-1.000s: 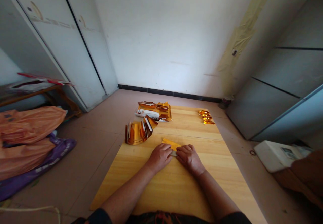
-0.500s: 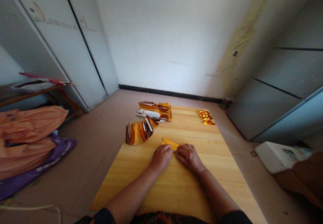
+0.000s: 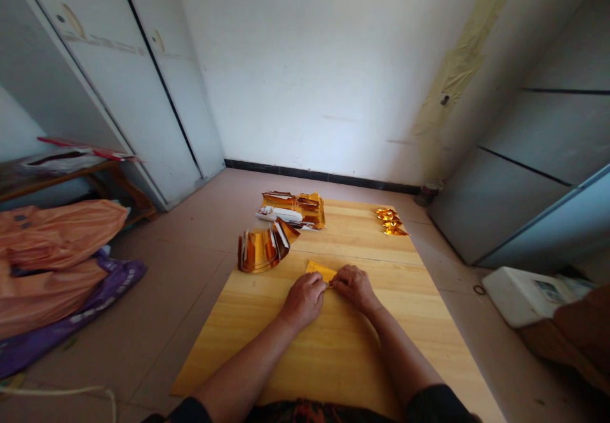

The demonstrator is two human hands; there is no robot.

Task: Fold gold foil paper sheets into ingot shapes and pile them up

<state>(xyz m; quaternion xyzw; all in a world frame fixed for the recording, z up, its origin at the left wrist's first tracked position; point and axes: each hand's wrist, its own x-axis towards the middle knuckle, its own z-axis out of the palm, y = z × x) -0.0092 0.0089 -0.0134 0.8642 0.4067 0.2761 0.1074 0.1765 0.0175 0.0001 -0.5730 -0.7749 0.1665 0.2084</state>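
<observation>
A small sheet of gold foil paper (image 3: 320, 270) lies on the wooden table (image 3: 333, 353) in front of me. My left hand (image 3: 305, 296) is closed on its near left edge, fingers pinched together. At the near right edge, my right hand (image 3: 353, 286) grips the same sheet with bent fingers. Between the fingertips a narrow pale edge of the paper shows, and the hands cover the rest of that edge. Beyond my left hand stands a curved stack of gold paper sheets (image 3: 260, 250).
Another pile of gold and white sheets (image 3: 293, 210) lies at the table's far left corner. Several folded shiny gold pieces (image 3: 391, 221) sit at the far right corner. A white box (image 3: 519, 296) is on the floor to the right, orange and purple bags (image 3: 61, 270) to the left.
My right hand has shifted slightly up and left along the paper's edge, its fingers more bunched. My left hand stays nearly in place, and the piles have not moved.
</observation>
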